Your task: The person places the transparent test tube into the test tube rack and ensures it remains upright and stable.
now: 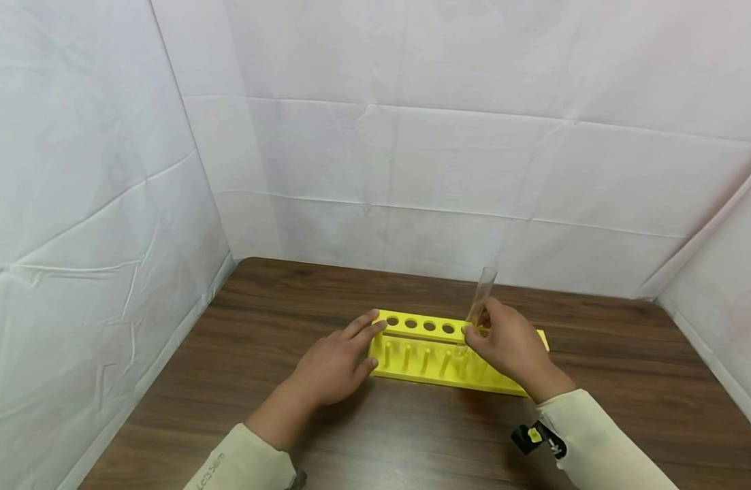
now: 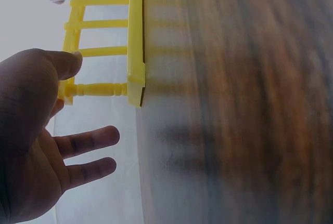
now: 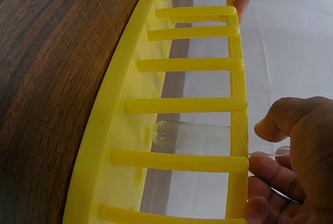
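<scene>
A clear glass test tube [image 1: 482, 289] tilts through a hole in the top bar of a yellow test tube rack [image 1: 412, 373]. My right hand [image 1: 510, 340] grips the tube just above that bar, thumb on one side and fingers on the other. Between the pegs, the tube's rounded bottom [image 3: 165, 133] shows close over the base. At the rack's left end, my left hand [image 1: 335, 364] touches the top bar with extended fingertips. Its thumb [image 2: 67, 64] overlaps the bar in the left wrist view, while two other fingers [image 2: 88, 142] stick out straight beyond the rack's end.
The rack stands on a dark wood-grain table [image 1: 240, 340]. White sheeting [image 1: 442, 156] hangs behind the table and along both sides. Upright pegs [image 3: 187, 105] line the rack's base. A small black device [image 1: 525, 437] sits at the right sleeve.
</scene>
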Demonstrator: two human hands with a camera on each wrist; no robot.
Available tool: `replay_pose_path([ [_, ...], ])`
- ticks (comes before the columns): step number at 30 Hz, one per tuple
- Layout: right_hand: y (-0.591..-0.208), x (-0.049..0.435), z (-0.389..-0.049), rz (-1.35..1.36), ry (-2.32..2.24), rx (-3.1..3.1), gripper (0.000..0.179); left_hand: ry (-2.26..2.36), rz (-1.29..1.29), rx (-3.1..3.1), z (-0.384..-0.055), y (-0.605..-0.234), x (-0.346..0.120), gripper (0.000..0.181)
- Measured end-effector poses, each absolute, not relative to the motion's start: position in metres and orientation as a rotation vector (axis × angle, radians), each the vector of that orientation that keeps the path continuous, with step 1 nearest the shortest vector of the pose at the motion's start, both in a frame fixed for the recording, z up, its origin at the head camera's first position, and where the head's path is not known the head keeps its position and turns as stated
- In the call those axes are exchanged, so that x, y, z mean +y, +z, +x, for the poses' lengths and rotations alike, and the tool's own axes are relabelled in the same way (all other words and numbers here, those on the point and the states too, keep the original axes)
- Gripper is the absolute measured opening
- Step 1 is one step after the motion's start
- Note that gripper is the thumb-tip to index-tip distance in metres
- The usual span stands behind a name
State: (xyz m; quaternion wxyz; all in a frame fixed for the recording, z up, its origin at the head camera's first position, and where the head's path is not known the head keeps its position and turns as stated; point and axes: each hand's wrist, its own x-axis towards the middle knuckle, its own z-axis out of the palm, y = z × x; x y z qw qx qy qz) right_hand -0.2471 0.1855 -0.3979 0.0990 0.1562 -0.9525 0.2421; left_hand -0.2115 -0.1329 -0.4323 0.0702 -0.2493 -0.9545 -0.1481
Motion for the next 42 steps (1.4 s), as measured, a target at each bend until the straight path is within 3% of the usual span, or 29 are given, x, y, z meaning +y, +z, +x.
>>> replay_pose_path([
  [15,-0.400,0.183,-0.249,0.456,0.703,-2.839,0.023,-0.440,-0.743,-2.878,-0.214,-0.434,-0.134,0.063],
  [32,-0.403,0.195,-0.239,0.429,0.745,-2.817,0.044,-0.492,-0.750,-2.888,-0.213,-0.434,-0.133,0.066],
  [42,-0.405,0.212,-0.222,0.390,0.754,-2.821,0.040,-0.490,-0.717,-2.932,-0.211,-0.434,-0.132,0.070],
])
